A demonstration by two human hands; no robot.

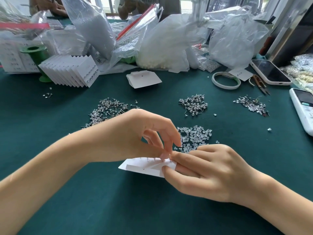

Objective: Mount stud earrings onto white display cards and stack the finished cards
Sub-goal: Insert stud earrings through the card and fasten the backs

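Fingers [166,150] of my left hand [135,133] curl down and pinch at a stud post standing out of the white card [145,167], thumb and forefinger nearly closed on it; whether a clear back sits between them I cannot tell. My right hand [208,172] grips the card's right end, thumb below and fingers on top, holding it tilted just above the green table [101,200]. A row of thin posts pokes up through the card's far edge. Just beyond my hands lies a heap of clear earring backs [194,136]. Farther off sit three piles of stud earrings: one at left [108,110], one in the middle [193,104], one at right [252,104]. A fanned stack of finished cards [71,72] leans at the far left, near a green spool [36,55]. A blank card [144,79] lies mid-table, a tape roll [226,80] to its right, with plastic bags [166,44] behind
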